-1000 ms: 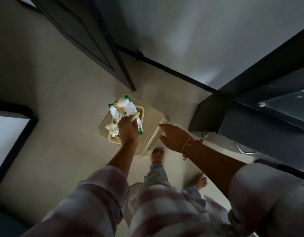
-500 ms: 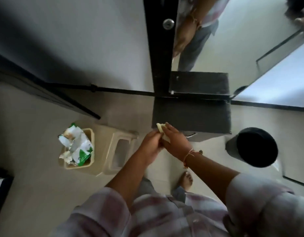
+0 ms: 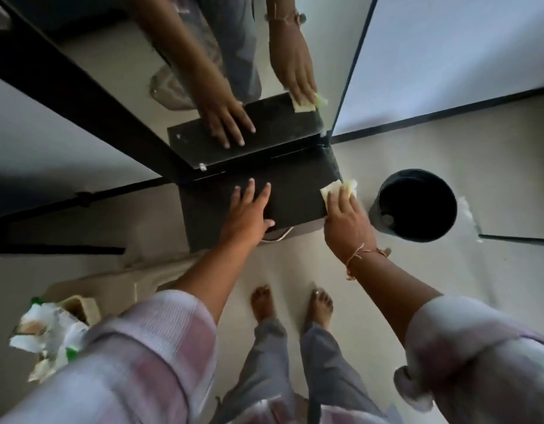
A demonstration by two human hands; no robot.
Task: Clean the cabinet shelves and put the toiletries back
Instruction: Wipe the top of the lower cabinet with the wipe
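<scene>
A small black cabinet [image 3: 295, 185] stands against the mirror [image 3: 203, 71], seen from above. My left hand [image 3: 249, 209] lies flat on its top, fingers spread, holding nothing. My right hand [image 3: 345, 221] presses a pale yellow wipe [image 3: 335, 188] onto the top's right edge. Both hands and the wipe show reflected in the mirror. A green-and-white wipes packet [image 3: 50, 335] rests in the beige stool's tray at the lower left, partly hidden by my left sleeve.
A black round bin [image 3: 417, 206] stands on the floor just right of the cabinet. The beige plastic stool [image 3: 118, 283] is to the left. My bare feet [image 3: 292, 304] are on pale floor below the cabinet. Black frames edge the walls.
My left hand left the wipes packet in the stool tray. Both hands met at the cabinet with a wipe, then spread apart: left flat on top, right pressing the wipe at the right edge.
</scene>
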